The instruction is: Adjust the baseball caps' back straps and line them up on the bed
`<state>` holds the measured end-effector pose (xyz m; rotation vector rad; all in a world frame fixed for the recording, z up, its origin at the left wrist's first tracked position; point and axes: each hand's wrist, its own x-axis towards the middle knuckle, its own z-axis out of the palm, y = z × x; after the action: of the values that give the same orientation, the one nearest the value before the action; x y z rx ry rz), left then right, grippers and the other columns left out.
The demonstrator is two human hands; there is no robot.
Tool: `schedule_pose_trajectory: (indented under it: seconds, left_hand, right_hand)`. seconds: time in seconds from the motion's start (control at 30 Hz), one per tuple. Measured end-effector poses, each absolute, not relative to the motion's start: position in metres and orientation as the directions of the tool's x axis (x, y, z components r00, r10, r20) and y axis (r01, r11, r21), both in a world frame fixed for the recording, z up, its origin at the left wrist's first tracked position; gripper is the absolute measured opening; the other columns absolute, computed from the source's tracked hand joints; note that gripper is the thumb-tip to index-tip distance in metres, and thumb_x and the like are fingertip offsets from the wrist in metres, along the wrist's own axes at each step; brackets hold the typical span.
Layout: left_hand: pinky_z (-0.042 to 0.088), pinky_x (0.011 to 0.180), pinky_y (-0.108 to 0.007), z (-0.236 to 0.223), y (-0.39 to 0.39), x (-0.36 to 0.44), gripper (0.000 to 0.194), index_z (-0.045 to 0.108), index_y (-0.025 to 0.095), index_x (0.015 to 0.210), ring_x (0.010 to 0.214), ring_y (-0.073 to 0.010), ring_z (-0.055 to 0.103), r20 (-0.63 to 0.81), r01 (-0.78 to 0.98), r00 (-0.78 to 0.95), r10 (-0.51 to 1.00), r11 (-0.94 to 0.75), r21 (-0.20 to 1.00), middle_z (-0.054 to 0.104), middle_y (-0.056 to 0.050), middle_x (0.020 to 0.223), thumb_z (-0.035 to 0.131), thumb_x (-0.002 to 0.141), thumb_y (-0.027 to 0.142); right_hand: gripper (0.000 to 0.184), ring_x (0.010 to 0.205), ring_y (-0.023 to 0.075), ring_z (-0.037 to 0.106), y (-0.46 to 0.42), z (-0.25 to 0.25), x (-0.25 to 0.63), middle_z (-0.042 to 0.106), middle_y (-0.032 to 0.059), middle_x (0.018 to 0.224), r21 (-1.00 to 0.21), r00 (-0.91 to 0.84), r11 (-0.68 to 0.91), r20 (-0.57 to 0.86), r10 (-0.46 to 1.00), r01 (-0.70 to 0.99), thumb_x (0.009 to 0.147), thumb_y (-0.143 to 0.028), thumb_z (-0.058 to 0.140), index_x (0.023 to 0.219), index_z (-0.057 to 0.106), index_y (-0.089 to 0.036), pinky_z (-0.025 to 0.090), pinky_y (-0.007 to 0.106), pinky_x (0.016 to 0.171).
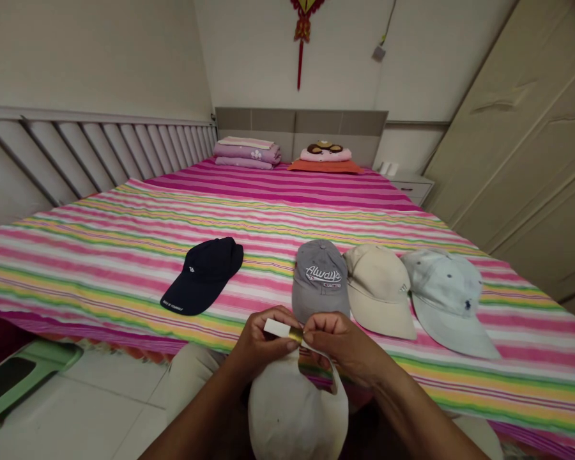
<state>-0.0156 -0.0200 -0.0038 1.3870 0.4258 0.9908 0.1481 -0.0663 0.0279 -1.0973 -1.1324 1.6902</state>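
Note:
A white baseball cap [294,406] is at the bottom centre, its back opening and adjusting strap turned up toward the bed. My left hand [273,335] pinches the strap's white end, beside a brass-coloured buckle [296,334]. On the buckle's other side, my right hand [335,335] grips the strap with closed fingers. Just beyond my hands lies a grey cap [320,281] with "Always" lettering. To its right are a beige cap [381,291] and a pale blue cap [448,300]. A navy cap [204,275] sits apart on the left.
The caps rest on a bed with a striped sheet [138,255]. Folded purple bedding [246,153] and an orange-and-pink pile [324,163] stand by the headboard [259,119]. A green stool [33,367] is at lower left, a white nightstand [414,187] at far right.

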Motion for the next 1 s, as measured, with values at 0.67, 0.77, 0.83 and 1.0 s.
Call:
schedule_pose_trajectory:
  seconds: [0.67,0.77,0.83,1.0]
  left_hand:
    - [0.042,0.065,-0.028,-0.005,-0.016,-0.025,0.041,0.066,0.016,0.087,0.074,-0.0172,0.057,0.13,-0.365,0.703,0.699,0.197,0.91,0.063,-0.007,0.083,0.068,0.06,0.046]
    - [0.043,0.065,-0.026,0.004,-0.011,-0.027,0.032,0.066,0.016,0.085,0.072,-0.015,0.059,-0.029,-0.307,0.744,0.667,0.379,0.873,0.064,-0.006,0.081,0.069,0.063,0.038]
    - [0.042,0.063,-0.023,0.012,-0.007,-0.027,0.026,0.067,0.016,0.084,0.067,-0.0117,0.058,-0.115,-0.198,0.765,0.634,0.402,0.894,0.064,-0.004,0.076,0.072,0.062,0.028]
    - [0.034,0.051,-0.016,0.017,-0.002,-0.03,0.017,0.068,0.012,0.076,0.052,-0.0042,0.049,-0.24,0.029,0.819,0.521,0.38,0.925,0.061,0.002,0.06,0.068,0.066,0.025]
  right_hand:
    - [0.01,0.035,0.0047,0.04,-0.062,0.041,0.151,0.047,-0.0066,0.043,-0.959,-0.274,-0.275,-0.247,0.929,-0.067,0.059,-0.021,0.063,0.059,0.056,-0.014,0.025,0.019,0.038]
    - [0.008,0.035,0.004,0.04,-0.062,0.044,0.15,0.049,-0.006,0.044,-0.964,-0.289,-0.262,-0.238,0.927,-0.049,0.059,-0.02,0.062,0.059,0.056,-0.014,0.025,0.019,0.038]
    - [0.007,0.035,0.0039,0.039,-0.062,0.045,0.15,0.049,-0.0062,0.044,-0.965,-0.29,-0.258,-0.235,0.928,-0.042,0.06,-0.02,0.061,0.06,0.057,-0.014,0.026,0.019,0.038]
    - [0.005,0.035,0.0032,0.039,-0.059,0.044,0.148,0.05,-0.0063,0.043,-0.963,-0.272,-0.266,-0.246,0.93,-0.038,0.059,-0.018,0.058,0.06,0.057,-0.014,0.026,0.018,0.038]
